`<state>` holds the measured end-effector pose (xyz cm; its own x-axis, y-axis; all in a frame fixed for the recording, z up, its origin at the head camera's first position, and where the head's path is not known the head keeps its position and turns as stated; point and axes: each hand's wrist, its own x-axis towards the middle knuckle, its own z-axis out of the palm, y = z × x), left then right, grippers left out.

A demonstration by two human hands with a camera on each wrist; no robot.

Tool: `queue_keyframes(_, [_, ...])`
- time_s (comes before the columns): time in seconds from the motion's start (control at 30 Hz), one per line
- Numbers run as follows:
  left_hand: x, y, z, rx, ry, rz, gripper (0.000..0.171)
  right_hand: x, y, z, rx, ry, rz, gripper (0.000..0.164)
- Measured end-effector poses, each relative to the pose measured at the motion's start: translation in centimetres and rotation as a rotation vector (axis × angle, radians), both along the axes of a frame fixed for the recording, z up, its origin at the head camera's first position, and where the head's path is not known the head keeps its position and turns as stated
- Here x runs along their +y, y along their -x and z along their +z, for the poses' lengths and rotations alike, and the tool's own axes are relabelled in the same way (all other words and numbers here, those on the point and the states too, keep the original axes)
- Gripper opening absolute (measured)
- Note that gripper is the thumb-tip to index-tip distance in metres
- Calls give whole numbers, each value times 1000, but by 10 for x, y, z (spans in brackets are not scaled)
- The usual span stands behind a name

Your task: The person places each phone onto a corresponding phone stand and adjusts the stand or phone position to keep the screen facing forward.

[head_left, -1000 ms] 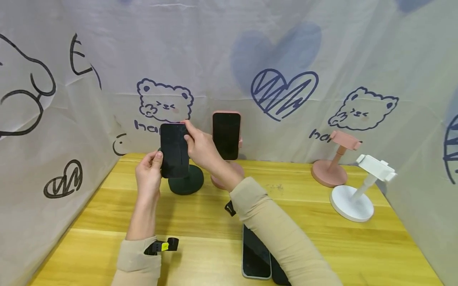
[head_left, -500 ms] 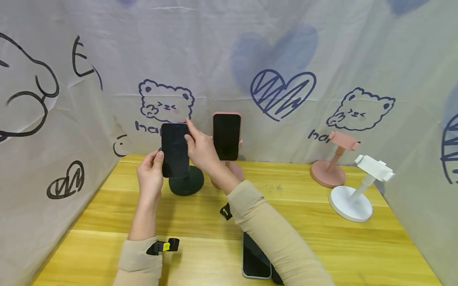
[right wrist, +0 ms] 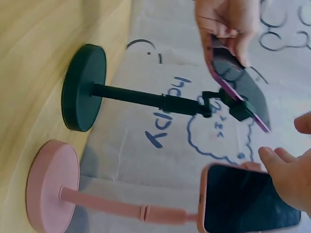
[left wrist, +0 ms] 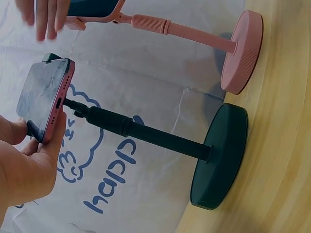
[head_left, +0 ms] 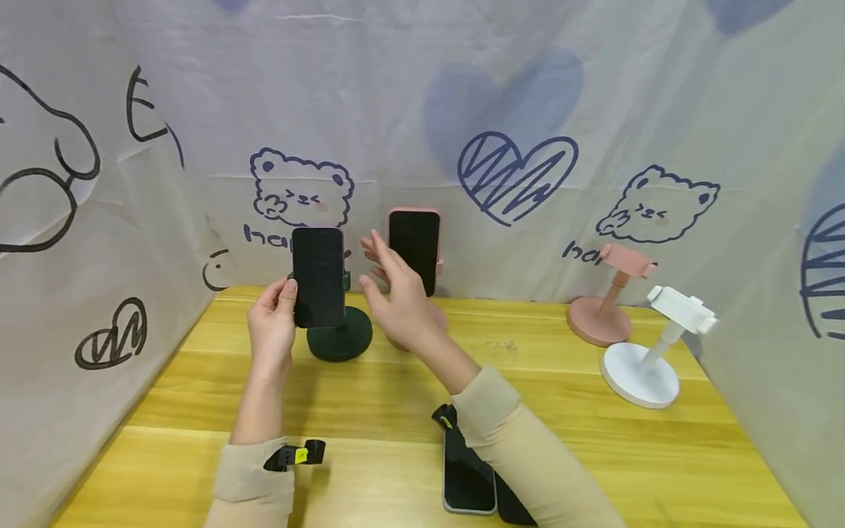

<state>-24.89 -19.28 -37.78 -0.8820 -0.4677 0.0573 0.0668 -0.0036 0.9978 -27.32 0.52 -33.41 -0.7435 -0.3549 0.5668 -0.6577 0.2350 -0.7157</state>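
Observation:
A smartphone [head_left: 318, 279] with a dark screen and a pinkish-red edge stands upright at the dark green phone stand [head_left: 339, 336], whose clamp shows at its right edge. My left hand [head_left: 272, 323] pinches the phone's left edge, thumb on the front and fingers behind. My right hand [head_left: 408, 304] is off the phone, fingers extended, in the gap between it and a second phone [head_left: 417, 238] in a pink case. That second phone sits in a pink phone stand [right wrist: 53, 187]. In the right wrist view, the green clamp [right wrist: 239, 110] overlaps the held phone's edge.
To the right stand another pink phone stand [head_left: 599, 321] and a white phone stand [head_left: 639, 375], both without phones. A grey-edged phone [head_left: 469, 477] and a black one [head_left: 512, 504] lie by my right forearm. A sheet with drawings [head_left: 515, 176] hangs behind the table.
My right hand has let go of the phone's upper right edge and moved right, its fingers now spread. The left hand keeps its grip on the phone, which has barely moved.

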Motion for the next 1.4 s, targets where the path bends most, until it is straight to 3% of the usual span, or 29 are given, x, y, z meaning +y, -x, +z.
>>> queue_keyframes(0.17, [-2,-1,0,6,-5,1,50,24,-9,-1,78,191,-4,59])
queue_keyframes(0.3, [-1,-1,0,2,-7,-6,50,51,-13,-7,150,287,-66,52])
queue_keyframes(0.57, [-1,-2,1,-5,-32,-1,50,116,-12,-29,180,323,-266,40])
queue_keyframes(0.73, [-1,-2,1,-5,-19,4,49,163,-4,-48,88,340,-418,38])
queue_keyframes(0.87, [-1,-3,1,-12,-14,-6,50,203,7,-65,-25,346,-600,38])
queue_keyframes(1.17, [-3,-4,4,-2,-12,6,48,271,48,-83,-325,478,-910,40])
queue_keyframes(1.27, [-2,-4,3,-2,-10,5,48,285,62,-85,-416,476,-987,46])
queue_keyframes(1.4, [0,-4,2,11,-12,-9,48,301,79,-83,-491,422,-1018,57])
